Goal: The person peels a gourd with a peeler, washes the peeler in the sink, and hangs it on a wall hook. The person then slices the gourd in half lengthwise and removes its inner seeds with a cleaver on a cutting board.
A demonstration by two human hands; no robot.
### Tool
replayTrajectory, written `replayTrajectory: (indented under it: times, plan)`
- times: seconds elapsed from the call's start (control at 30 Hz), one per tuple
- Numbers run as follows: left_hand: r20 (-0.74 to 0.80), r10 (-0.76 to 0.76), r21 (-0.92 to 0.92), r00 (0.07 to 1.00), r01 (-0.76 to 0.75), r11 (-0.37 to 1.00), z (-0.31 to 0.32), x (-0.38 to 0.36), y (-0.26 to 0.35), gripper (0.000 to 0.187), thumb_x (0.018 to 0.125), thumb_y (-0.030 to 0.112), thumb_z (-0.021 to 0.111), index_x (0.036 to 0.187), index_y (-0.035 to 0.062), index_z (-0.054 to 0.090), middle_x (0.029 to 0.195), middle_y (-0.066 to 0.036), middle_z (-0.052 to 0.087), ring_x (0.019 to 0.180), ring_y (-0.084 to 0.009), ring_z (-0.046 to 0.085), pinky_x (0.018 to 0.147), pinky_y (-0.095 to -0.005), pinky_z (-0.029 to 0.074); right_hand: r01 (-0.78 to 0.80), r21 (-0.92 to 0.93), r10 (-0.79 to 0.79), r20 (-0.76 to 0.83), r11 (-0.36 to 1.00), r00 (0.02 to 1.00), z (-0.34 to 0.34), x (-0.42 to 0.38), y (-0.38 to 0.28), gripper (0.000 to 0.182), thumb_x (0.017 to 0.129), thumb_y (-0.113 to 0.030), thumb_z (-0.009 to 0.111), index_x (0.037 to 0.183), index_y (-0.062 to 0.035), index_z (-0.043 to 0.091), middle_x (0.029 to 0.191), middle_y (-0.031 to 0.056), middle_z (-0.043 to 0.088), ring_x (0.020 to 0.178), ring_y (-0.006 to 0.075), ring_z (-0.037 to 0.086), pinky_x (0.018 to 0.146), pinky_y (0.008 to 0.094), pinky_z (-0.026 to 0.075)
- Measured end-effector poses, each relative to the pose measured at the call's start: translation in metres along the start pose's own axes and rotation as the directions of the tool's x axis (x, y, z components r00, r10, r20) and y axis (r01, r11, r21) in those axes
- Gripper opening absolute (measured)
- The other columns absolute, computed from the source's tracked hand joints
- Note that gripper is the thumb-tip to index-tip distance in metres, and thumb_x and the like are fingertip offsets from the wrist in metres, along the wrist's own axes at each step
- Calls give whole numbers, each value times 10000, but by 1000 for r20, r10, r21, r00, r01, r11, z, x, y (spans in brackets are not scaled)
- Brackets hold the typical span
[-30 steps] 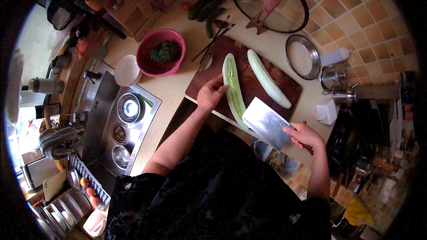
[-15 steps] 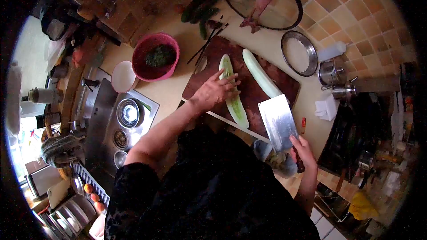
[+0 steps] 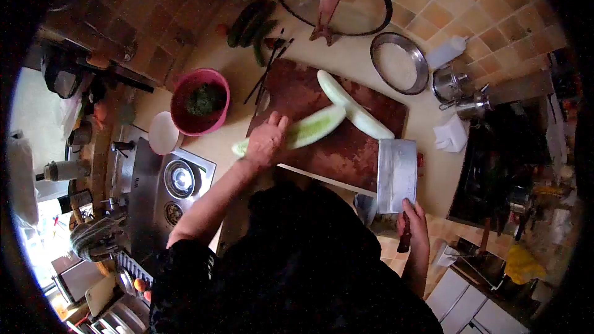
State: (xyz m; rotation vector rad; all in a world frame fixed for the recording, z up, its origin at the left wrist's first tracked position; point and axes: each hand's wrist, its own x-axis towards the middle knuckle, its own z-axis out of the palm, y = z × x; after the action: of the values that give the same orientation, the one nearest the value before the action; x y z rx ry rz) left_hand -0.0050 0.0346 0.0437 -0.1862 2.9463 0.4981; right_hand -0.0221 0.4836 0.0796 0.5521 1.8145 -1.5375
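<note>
Head view, and from where I stand the person's left hand (image 3: 266, 142) lies across the pale green, seeded cucumber half (image 3: 312, 128) just left of centre, its fingers reaching over to the far side. They are loosely bent; I cannot tell whether they grip the piece or only rest on it, since the palm hides the contact. That half lies cut face up, slanting over the dark reddish-brown wooden cutting board (image 3: 297, 89), its near end out past the board's left edge. Its other end meets, or nearly meets, a smooth whitish-green cucumber piece (image 3: 337, 91) lying rounded side up.

Toward the lower right, the right hand (image 3: 418, 226) is closed around the dark handle of a broad, rectangular steel cleaver (image 3: 397, 173), thumb up by the blade. I'd guess that thumb steadies the flat metal, and holding it out at the board's right side seems to keep the edge well apart from the left fingers.

A round pink bowl (image 3: 176, 114) of dark green leaves sits left of the board, black chopsticks (image 3: 263, 77) between them, perhaps so that both stay within reach. Whole dark green cucumbers (image 3: 250, 23) lie farther back.
</note>
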Motion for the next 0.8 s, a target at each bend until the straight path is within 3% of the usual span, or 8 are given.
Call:
replayTrajectory:
  times: [0.07, 0.17, 0.33, 0.43, 0.57, 0.67, 0.77, 0.8]
  plan:
    - [-203, -183, -181, 962, 147, 972, 22, 1, 7, 807, 610, 411, 907, 1156, 1, 478, 1118, -218, 545, 999, -411, 610, 826, -466, 542, -20, 47, 21, -31, 999, 999, 7, 6, 5, 234, 999, -340, 608, 1042, -112, 573, 537, 14, 464, 378, 141, 442, 367, 292, 375]
    - [-352, -340, -432, 872, 171, 886, 63, 19, 16, 788, 640, 411, 904, 1138, -12, 465, 1141, -230, 539, 995, -419, 598, 826, -473, 536, 57, -8, -56, 24, 998, 998, 41, 5, -22, 289, 981, -358, 624, 1046, -79, 588, 559, 12, 485, 409, 133, 456, 399, 274, 377]
    - [-128, -451, -598, 884, 294, 746, 77, 23, 37, 543, 812, 325, 776, 1107, -48, 513, 1019, -267, 625, 986, -426, 622, 847, -483, 526, 232, -143, -209, 158, 962, 965, 79, 26, -49, 340, 1013, -348, 576, 1143, -34, 591, 561, 9, 482, 400, 113, 439, 393, 279, 359]
    - [-78, -416, -574, 906, 301, 762, 83, 24, 30, 506, 838, 340, 739, 1125, -35, 558, 1025, -261, 652, 959, -417, 653, 831, -491, 529, 336, -268, -287, 205, 903, 936, 103, 42, -63, 337, 1035, -326, 542, 1164, -18, 585, 545, 9, 471, 398, 110, 446, 389, 279, 369]
    - [79, -432, -739, 899, 343, 580, 97, 29, 21, 403, 874, 359, 694, 1039, -5, 647, 959, -213, 704, 927, -376, 681, 811, -496, 535, 349, -387, -259, 268, 853, 928, 127, 53, -91, 349, 1051, -320, 513, 1172, 0, 579, 544, 11, 486, 383, 111, 452, 373, 293, 389]
    - [74, -440, -666, 895, 373, 646, 93, 29, 23, 343, 877, 346, 694, 1002, 27, 676, 916, -188, 718, 894, -373, 691, 796, -488, 541, 373, -469, -249, 306, 800, 919, 132, 63, -107, 351, 1046, -343, 522, 1129, -9, 592, 546, 17, 504, 385, 110, 468, 379, 294, 403]
    - [-113, -447, -648, 888, 275, 710, 97, 27, 15, 318, 878, 351, 694, 1009, 62, 683, 892, -154, 724, 859, -361, 698, 776, -475, 546, 391, -555, -239, 329, 734, 914, 137, 71, -123, 347, 1033, -356, 541, 1084, -17, 600, 547, 23, 515, 391, 116, 486, 385, 303, 418]
    - [-83, -444, -664, 892, 283, 692, 95, 26, 14, 319, 878, 358, 694, 1008, 67, 685, 893, -148, 724, 857, -351, 700, 770, -469, 547, 403, -565, -241, 341, 720, 909, 138, 74, -127, 348, 1031, -357, 544, 1081, -17, 601, 546, 24, 516, 392, 118, 488, 387, 304, 421]
